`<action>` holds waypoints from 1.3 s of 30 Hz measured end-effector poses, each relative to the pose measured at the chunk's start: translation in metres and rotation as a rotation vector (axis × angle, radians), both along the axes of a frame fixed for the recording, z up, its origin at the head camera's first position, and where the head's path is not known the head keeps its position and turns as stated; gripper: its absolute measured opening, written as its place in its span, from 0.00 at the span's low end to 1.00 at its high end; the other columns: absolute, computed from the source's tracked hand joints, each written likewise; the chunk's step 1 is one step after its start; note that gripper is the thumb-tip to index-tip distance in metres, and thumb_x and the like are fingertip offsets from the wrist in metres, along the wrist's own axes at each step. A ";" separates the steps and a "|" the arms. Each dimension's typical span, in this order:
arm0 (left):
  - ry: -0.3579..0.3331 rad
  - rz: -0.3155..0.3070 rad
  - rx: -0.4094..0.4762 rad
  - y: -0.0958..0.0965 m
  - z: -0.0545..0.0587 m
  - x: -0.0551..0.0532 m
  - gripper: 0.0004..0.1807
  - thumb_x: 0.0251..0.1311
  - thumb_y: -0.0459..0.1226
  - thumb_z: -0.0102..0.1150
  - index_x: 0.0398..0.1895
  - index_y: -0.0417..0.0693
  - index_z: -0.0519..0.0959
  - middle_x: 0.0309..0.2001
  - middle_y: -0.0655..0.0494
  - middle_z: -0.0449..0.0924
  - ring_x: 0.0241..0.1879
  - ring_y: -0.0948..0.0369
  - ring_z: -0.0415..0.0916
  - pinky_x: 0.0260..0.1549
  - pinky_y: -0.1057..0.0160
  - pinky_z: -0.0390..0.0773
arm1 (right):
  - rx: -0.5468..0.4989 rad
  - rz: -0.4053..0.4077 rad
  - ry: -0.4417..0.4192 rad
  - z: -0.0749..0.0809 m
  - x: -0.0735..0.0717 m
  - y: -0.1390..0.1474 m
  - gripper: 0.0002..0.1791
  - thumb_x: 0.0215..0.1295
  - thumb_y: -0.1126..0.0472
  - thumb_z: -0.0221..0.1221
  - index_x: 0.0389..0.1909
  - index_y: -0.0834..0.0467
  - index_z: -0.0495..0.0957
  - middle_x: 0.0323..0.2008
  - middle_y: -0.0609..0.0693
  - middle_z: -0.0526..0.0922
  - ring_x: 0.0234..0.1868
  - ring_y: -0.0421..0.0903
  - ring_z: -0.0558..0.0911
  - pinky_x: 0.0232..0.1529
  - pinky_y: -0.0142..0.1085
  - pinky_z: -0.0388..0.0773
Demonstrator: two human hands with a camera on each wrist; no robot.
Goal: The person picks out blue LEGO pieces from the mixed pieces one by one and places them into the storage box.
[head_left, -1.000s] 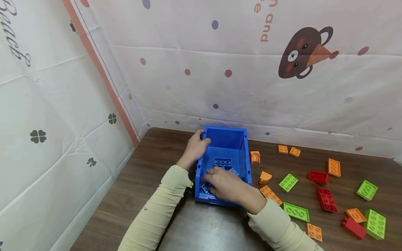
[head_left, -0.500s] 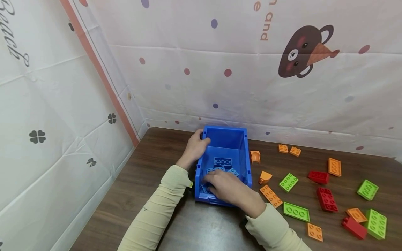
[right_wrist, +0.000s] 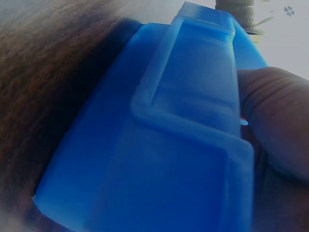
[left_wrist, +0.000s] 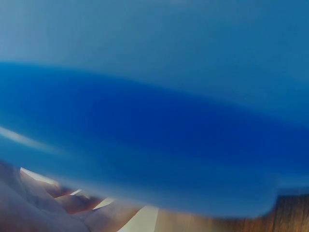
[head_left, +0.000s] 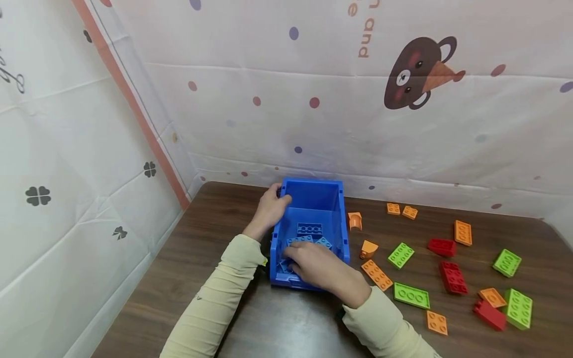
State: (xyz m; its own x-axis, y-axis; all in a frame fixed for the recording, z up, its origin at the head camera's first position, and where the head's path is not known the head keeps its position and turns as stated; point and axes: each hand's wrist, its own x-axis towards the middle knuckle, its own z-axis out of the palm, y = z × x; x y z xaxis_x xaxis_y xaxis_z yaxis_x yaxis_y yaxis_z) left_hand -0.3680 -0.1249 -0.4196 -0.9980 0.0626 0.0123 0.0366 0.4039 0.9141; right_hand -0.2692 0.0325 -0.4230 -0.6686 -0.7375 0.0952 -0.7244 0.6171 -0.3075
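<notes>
My left hand point(head_left: 271, 209) grips the left wall of a blue plastic bin point(head_left: 313, 195), thumb over the rim and fingers outside. In the left wrist view the bin's wall point(left_wrist: 145, 121) fills most of the picture. Bent at the wrist, my right hand point(head_left: 320, 263) reaches over the front of the bin, fingertips down among blue toy bricks point(head_left: 310, 229). Whether those fingers pinch a brick is hidden. The right wrist view has the thumb point(right_wrist: 277, 116) just behind the bin's front edge point(right_wrist: 193, 130).
To the bin's right, orange point(head_left: 377, 275), green point(head_left: 411, 295) and red point(head_left: 453, 277) toy bricks lie scattered on the dark wooden table point(head_left: 197, 238). A printed cloth point(head_left: 250, 129) hangs along the back and left.
The whole head view has shifted slightly, so everything appears a little further left. My right hand stays in the bin with only slight movement; my left hand keeps its hold.
</notes>
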 end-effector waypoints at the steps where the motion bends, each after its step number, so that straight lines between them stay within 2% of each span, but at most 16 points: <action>1: 0.000 0.002 -0.003 -0.001 0.000 -0.001 0.31 0.74 0.40 0.50 0.77 0.40 0.66 0.63 0.41 0.78 0.54 0.45 0.77 0.55 0.40 0.80 | 0.001 0.004 0.003 0.001 0.000 -0.001 0.10 0.72 0.66 0.67 0.51 0.62 0.86 0.45 0.53 0.88 0.47 0.49 0.87 0.49 0.45 0.86; 9: -0.017 0.015 0.004 -0.010 -0.002 -0.003 0.31 0.73 0.40 0.51 0.77 0.40 0.66 0.68 0.40 0.75 0.59 0.44 0.76 0.58 0.38 0.78 | -0.061 0.015 0.056 0.018 0.001 0.001 0.12 0.72 0.62 0.68 0.53 0.60 0.86 0.47 0.52 0.87 0.46 0.46 0.86 0.49 0.43 0.86; 13: -0.009 0.015 0.008 -0.015 -0.003 -0.006 0.31 0.74 0.40 0.50 0.77 0.40 0.66 0.70 0.39 0.74 0.63 0.43 0.75 0.60 0.37 0.77 | -0.112 -0.006 0.079 0.029 -0.001 0.005 0.13 0.72 0.62 0.69 0.54 0.60 0.86 0.48 0.52 0.87 0.47 0.47 0.86 0.49 0.44 0.86; 21: 0.008 -0.023 0.001 -0.013 -0.007 -0.009 0.29 0.76 0.39 0.50 0.77 0.39 0.66 0.71 0.38 0.73 0.65 0.40 0.75 0.60 0.36 0.77 | -0.194 -0.116 0.104 0.049 -0.008 0.025 0.14 0.72 0.62 0.69 0.56 0.59 0.85 0.54 0.53 0.86 0.58 0.53 0.85 0.58 0.51 0.83; 29: 0.021 0.006 0.003 -0.020 -0.012 -0.008 0.28 0.77 0.39 0.50 0.76 0.39 0.67 0.71 0.37 0.72 0.65 0.38 0.75 0.61 0.31 0.75 | -0.229 -0.222 0.141 0.058 -0.019 0.045 0.16 0.71 0.62 0.69 0.57 0.61 0.85 0.57 0.56 0.86 0.59 0.56 0.84 0.59 0.53 0.82; 32: 0.018 0.015 -0.001 -0.024 -0.014 -0.006 0.28 0.77 0.39 0.51 0.76 0.38 0.67 0.71 0.37 0.72 0.65 0.37 0.74 0.61 0.31 0.74 | -0.249 -0.261 0.147 0.060 -0.022 0.053 0.16 0.72 0.63 0.68 0.58 0.61 0.85 0.57 0.58 0.85 0.56 0.57 0.85 0.56 0.53 0.84; 37: 0.022 0.024 -0.012 -0.027 -0.011 -0.008 0.29 0.76 0.40 0.50 0.76 0.38 0.67 0.71 0.37 0.72 0.66 0.38 0.74 0.61 0.31 0.74 | -0.283 -0.340 0.141 0.065 -0.026 0.067 0.17 0.74 0.63 0.66 0.60 0.63 0.84 0.60 0.61 0.84 0.58 0.60 0.84 0.57 0.56 0.82; 39: 0.016 0.010 -0.016 -0.027 -0.009 -0.011 0.30 0.76 0.41 0.50 0.78 0.40 0.65 0.73 0.38 0.71 0.67 0.37 0.73 0.61 0.30 0.74 | -0.303 -0.373 0.146 0.066 -0.028 0.073 0.17 0.74 0.63 0.65 0.61 0.63 0.83 0.62 0.62 0.83 0.62 0.62 0.82 0.59 0.59 0.80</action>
